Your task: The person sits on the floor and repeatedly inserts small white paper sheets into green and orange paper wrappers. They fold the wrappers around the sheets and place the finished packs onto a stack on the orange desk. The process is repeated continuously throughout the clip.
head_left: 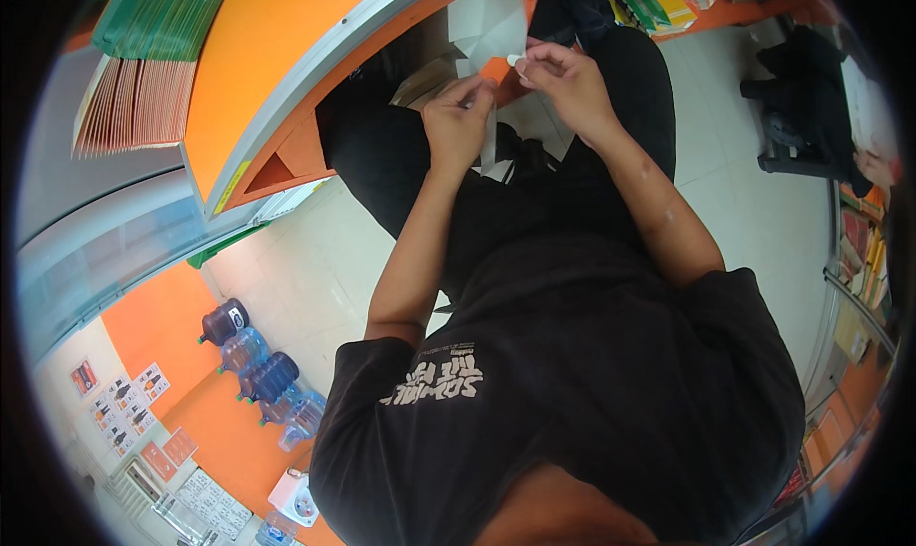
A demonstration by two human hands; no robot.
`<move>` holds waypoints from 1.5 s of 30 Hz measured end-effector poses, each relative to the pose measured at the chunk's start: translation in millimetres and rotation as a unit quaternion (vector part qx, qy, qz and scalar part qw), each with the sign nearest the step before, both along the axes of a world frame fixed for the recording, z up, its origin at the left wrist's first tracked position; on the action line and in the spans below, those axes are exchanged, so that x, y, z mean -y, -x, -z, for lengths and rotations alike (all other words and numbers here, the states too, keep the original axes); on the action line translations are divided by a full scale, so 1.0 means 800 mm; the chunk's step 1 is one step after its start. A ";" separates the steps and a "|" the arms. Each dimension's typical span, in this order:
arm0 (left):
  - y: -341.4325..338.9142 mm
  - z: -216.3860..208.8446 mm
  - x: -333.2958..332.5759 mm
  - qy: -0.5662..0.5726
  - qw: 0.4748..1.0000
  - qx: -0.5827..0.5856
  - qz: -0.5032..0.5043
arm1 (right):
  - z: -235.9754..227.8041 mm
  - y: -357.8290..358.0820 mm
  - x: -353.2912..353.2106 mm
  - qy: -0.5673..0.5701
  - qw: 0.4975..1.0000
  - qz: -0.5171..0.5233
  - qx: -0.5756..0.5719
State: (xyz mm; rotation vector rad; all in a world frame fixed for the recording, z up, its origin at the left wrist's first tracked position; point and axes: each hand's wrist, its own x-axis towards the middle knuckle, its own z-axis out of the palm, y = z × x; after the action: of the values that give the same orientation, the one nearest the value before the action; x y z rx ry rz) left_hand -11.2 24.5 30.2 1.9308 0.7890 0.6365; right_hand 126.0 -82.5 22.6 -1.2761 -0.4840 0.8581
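Observation:
Both of my hands are raised close together above my lap, between my knees. My left hand [458, 119] is closed in a pinch, with a small flat orange piece [495, 69] at its fingertips. Thumb and fingers of my right hand [574, 86] pinch a small white piece [516, 61], just right of the orange one. Beyond the hands is a white sheet or bag [487, 21] with creased faces; whether either hand touches it is unclear. A pale strip [489, 145] shows below my left fingertips, partly hidden.
An orange tabletop [262, 64] with a grey edge curves along my left, carrying a stack of green-and-red folded packets [153, 64]. Colourful packets [658, 2] lie on a far surface. At right, another person sits near a black stool [801, 150]. Large water bottles [267, 374] line the wall.

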 end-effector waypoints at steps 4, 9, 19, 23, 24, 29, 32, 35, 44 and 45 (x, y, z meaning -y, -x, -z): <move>-0.002 -0.019 0.011 0.088 0.996 0.001 0.028 | -0.004 0.009 -0.002 -0.007 0.976 0.028 0.217; -0.001 -0.010 0.010 0.171 0.984 0.047 0.013 | -0.021 0.011 0.004 -0.002 0.974 0.008 0.229; -0.002 -0.030 0.024 0.216 0.973 0.087 0.007 | -0.032 0.032 0.009 0.014 0.859 0.027 0.511; -0.003 -0.031 0.010 0.363 0.915 0.159 -0.075 | -0.015 0.010 0.006 -0.070 0.950 -0.060 0.300; 0.001 -0.029 0.002 0.414 0.888 0.184 -0.083 | -0.009 -0.003 0.009 -0.046 0.990 -0.060 0.121; 0.026 -0.019 -0.027 0.674 0.656 0.339 -0.010 | 0.015 -0.044 0.031 -0.006 0.972 -0.210 0.104; 0.034 0.054 -0.047 0.726 0.569 0.381 -0.061 | 0.008 -0.002 0.022 -0.056 0.951 -0.261 0.158; 0.009 0.014 -0.016 0.732 0.500 0.428 -0.175 | 0.025 0.023 0.007 0.004 0.985 -0.153 0.077; 0.002 -0.006 0.045 0.322 0.928 0.177 0.051 | -0.023 0.033 -0.001 0.128 0.871 -0.054 0.471; -0.001 -0.002 0.043 0.321 0.927 0.194 0.025 | -0.024 0.031 -0.001 0.090 0.885 -0.020 0.457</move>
State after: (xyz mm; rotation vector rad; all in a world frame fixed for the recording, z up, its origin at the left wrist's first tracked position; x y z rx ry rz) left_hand -10.2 -9.8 31.5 1.1749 0.5922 0.6070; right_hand 101.2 -81.8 41.6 -1.8225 -1.1959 0.2769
